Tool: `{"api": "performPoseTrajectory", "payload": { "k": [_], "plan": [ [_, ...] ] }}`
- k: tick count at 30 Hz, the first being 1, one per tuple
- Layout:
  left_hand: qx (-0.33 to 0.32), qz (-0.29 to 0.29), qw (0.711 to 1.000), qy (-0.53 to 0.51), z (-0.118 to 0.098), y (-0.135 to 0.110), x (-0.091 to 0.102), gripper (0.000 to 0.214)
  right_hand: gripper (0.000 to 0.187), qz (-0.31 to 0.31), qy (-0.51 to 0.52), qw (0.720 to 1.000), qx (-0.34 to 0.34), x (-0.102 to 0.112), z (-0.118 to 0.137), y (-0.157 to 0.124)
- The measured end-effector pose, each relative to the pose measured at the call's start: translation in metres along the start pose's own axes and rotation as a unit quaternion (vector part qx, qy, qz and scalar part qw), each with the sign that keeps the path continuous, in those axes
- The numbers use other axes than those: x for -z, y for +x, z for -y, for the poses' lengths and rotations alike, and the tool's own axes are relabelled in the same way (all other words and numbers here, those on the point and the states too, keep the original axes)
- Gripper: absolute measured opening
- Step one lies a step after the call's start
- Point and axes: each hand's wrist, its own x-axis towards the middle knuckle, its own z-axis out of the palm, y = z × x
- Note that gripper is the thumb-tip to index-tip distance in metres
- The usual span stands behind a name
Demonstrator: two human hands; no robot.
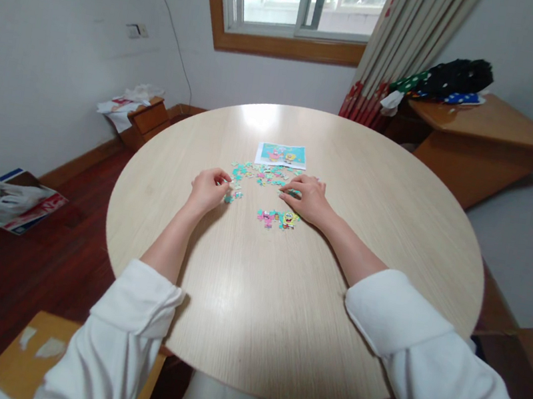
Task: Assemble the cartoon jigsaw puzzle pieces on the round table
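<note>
Loose jigsaw puzzle pieces (263, 173), mostly turquoise with some pink, lie scattered on the round table. My left hand (208, 188) is at their left edge, fingers curled in a pinch; a puzzle piece may be at the fingertips, too small to make out. My right hand (310, 198) reaches over the right side of the pieces, palm down, thumb and forefinger slightly apart near small pieces. Closer to me lies a joined puzzle section (277, 219) with a pink and a yellow cartoon figure. Behind the pieces is a printed reference picture (282, 155) of the same figures.
The round wooden table (274, 309) stands below a window (302, 3). At right a wooden desk (501, 122) bears dark cloth. On the floor at left lie a plastic bag (10, 201) on a flat printed board and, nearer, a cardboard box (33, 345).
</note>
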Motion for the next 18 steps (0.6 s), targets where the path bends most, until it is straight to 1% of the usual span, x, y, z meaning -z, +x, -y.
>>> {"api": "performPoseTrajectory", "payload": {
  "k": [8, 13, 18],
  "plan": [
    [0.0, 0.0, 1.0, -0.001, -0.0011, -0.0002, 0.0001, 0.017, 0.02, -0.017, -0.007, 1.0, -0.004, -0.0004, 0.0007, -0.0007],
    [-0.002, -0.007, 1.0, 0.0, 0.001, 0.0004, -0.0014, 0.018, 0.017, 0.002, -0.014, 1.0, -0.011, 0.0019, 0.0028, -0.001],
    [-0.003, -0.001, 1.0, 0.001, 0.0035, 0.0012, -0.0019, 0.019, 0.014, 0.004, 0.006, 1.0, -0.027, 0.0035, 0.0022, 0.0006]
  ]
}}
